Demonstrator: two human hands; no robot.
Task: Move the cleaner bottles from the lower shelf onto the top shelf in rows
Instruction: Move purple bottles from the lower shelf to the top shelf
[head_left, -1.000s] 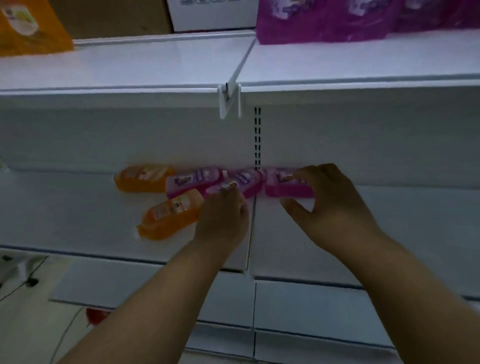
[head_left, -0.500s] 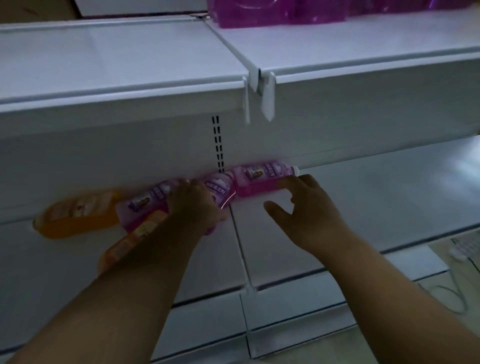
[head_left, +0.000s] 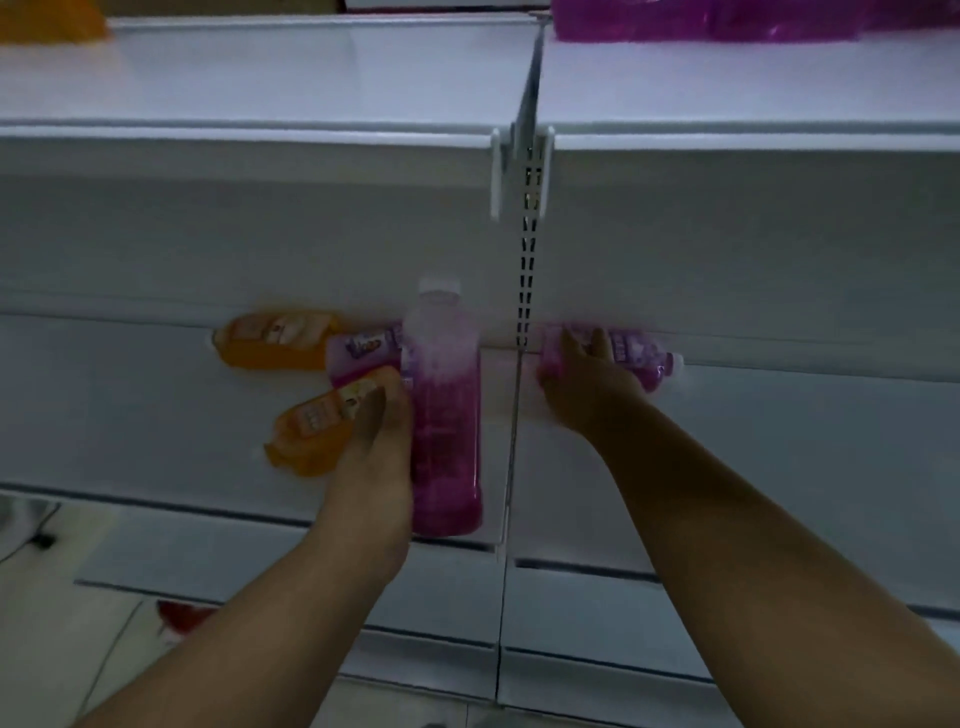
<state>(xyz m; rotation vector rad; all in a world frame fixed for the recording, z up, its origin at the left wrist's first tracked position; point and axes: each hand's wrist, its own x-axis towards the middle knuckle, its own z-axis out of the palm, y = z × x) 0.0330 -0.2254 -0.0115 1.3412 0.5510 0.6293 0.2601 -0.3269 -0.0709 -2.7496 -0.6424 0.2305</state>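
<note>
My left hand (head_left: 382, 441) grips a pink cleaner bottle (head_left: 444, 415) and holds it upright, cap up, in front of the lower shelf (head_left: 130, 415). My right hand (head_left: 582, 384) curls round a second pink bottle (head_left: 639, 358) that lies on its side at the back of the lower shelf. Another pink bottle (head_left: 363, 353) and two orange bottles (head_left: 275, 340) (head_left: 311, 431) lie flat on the lower shelf to the left. The top shelf (head_left: 311, 73) above is white and mostly bare.
Purple pouches (head_left: 701, 18) stand at the back right of the top shelf, and an orange pack (head_left: 52, 18) at its back left. A slotted upright (head_left: 527, 249) and a thin divider split the shelving in two. Floor and a cable show at the lower left.
My left hand has lifted one pink bottle off the lower shelf and turned it upright. My right hand has closed round the pink bottle on the right.
</note>
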